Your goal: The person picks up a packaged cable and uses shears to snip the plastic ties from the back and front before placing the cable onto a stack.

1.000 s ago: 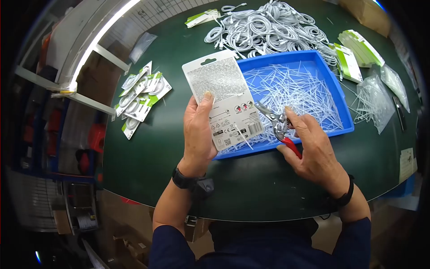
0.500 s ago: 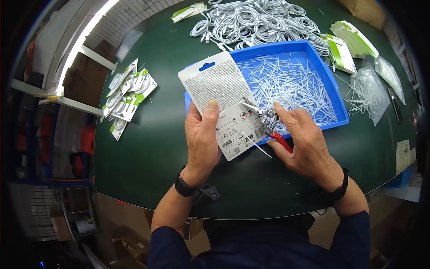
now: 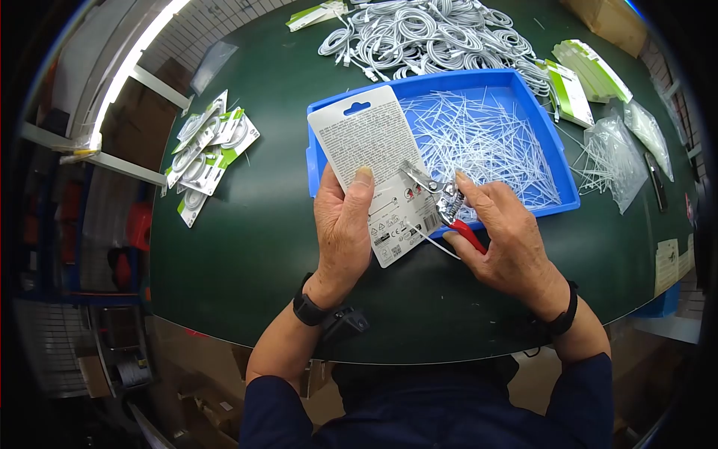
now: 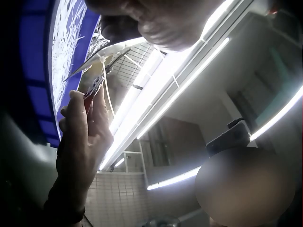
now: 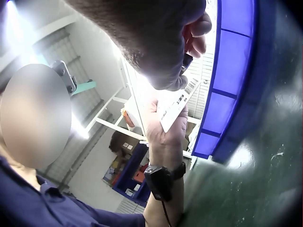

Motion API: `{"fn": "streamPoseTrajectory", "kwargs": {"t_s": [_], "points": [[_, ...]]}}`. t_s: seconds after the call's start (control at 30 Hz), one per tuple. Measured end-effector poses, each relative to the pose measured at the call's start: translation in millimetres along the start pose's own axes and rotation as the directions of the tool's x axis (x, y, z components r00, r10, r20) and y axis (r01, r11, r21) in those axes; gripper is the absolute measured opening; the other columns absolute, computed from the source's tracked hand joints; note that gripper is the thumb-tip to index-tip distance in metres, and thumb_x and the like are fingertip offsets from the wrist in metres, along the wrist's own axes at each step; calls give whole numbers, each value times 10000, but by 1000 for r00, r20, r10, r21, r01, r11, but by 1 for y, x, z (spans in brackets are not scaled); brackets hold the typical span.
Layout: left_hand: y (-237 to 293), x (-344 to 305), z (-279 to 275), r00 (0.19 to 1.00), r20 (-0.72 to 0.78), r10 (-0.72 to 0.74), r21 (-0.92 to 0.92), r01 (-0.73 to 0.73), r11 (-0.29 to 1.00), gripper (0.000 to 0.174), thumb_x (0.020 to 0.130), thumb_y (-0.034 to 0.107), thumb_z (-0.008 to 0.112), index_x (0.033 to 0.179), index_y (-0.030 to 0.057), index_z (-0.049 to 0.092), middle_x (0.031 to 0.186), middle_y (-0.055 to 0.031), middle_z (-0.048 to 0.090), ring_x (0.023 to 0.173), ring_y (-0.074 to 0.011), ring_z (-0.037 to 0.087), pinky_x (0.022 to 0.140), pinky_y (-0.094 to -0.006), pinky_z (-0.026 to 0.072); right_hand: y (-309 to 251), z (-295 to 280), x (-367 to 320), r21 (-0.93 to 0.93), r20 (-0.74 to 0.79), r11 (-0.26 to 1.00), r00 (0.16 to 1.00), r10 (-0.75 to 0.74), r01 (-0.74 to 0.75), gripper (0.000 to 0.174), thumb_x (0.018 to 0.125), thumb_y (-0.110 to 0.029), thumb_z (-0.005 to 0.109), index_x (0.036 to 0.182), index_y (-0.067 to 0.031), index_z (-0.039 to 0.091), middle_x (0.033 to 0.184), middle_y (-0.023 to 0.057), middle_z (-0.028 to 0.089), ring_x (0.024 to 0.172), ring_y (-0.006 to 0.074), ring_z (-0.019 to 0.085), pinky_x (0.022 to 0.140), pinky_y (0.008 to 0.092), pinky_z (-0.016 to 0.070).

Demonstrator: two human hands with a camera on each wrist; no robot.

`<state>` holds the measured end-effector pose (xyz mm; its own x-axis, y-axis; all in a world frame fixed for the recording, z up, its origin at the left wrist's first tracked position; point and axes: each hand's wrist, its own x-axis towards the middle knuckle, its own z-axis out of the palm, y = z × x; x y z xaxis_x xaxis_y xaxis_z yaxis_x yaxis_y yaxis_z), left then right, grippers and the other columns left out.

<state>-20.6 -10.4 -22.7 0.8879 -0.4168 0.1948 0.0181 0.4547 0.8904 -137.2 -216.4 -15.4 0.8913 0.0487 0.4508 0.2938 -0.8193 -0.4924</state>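
Observation:
In the head view, my left hand point(image 3: 344, 232) holds a printed white backing card point(image 3: 363, 138), its thumb across the text side. A hang hole is cut near the card's top. From the lower part of the card a thin white cable tie point(image 3: 437, 243) sticks out to the lower right. My right hand point(image 3: 508, 239) grips red-handled pruning shears point(image 3: 469, 236), whose metal blades overlap the middle of the card, blades parted. The left wrist view shows the card point(image 4: 116, 48) nearly edge-on, with the tie point(image 4: 109, 90) hanging from it. The card's far side is hidden in the head view.
Behind the card lies a blue tray point(image 3: 572, 191) of loose white ties point(image 3: 486, 146). Coiled grey-white cables point(image 3: 434, 34) are heaped behind it. Carded cables point(image 3: 209, 153) lie at the left. Folded cards point(image 3: 591, 71), plastic bags point(image 3: 621, 161) and a dark knife point(image 3: 656, 182) are at the right.
The shears have moved left, from the card's right edge to over its middle. The card has shifted slightly, and more of the tie shows beyond its lower edge.

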Motion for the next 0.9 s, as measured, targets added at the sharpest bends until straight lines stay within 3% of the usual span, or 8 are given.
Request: {"fn": "streamPoseTrajectory", "kwargs": {"t_s": [0.13, 0.33, 0.43, 0.63, 0.9], "points": [[2, -1, 7, 999, 6, 44, -10, -44, 999, 378, 1100, 175, 526, 1424, -18, 509, 1309, -142, 666, 1133, -147, 661, 999, -323, 547, -6, -3, 0, 76, 39, 992, 994, 101, -104, 727, 814, -156, 860, 1442, 45, 553, 976, 166, 624, 837, 298, 638, 737, 400, 545], [1, 0, 14, 999, 0, 33, 2, -33, 999, 379, 1104, 190, 528, 1425, -10, 512, 1302, -134, 669, 1127, -146, 663, 993, -318, 547, -3, -3, -5, 149, 11, 983, 994, 107, -107, 687, 820, -117, 843, 1430, 36, 567, 928, 144, 642, 737, 267, 631, 669, 385, 536], [-5, -1, 15, 999, -23, 45, 31, -44, 999, 401, 1119, 246, 520, 1429, -7, 508, 1309, -133, 665, 1129, -146, 662, 994, -317, 544, -4, -6, -6, 166, 79, 970, 982, 169, -180, 685, 814, -111, 844, 1428, 22, 572, 931, 139, 649, 741, 255, 644, 670, 374, 541], [-6, 1, 17, 1000, -16, 25, 56, -24, 998, 496, 1142, 391, 459, 1434, -9, 486, 1313, -132, 655, 1129, -144, 660, 983, -305, 540, -7, -6, -6, 357, 103, 929, 993, 62, -95, 710, 788, -110, 856, 1433, -6, 577, 947, 126, 653, 742, 243, 631, 656, 367, 530], [-10, -3, 27, 999, -16, 44, 124, -41, 991, 489, 1152, 388, 427, 1429, -11, 475, 1289, -127, 657, 1119, -142, 657, 982, -299, 533, -8, 1, -7, 305, 55, 952, 998, 16, -32, 725, 765, -88, 856, 1434, -29, 582, 912, 120, 617, 776, 266, 623, 670, 382, 517]]}}
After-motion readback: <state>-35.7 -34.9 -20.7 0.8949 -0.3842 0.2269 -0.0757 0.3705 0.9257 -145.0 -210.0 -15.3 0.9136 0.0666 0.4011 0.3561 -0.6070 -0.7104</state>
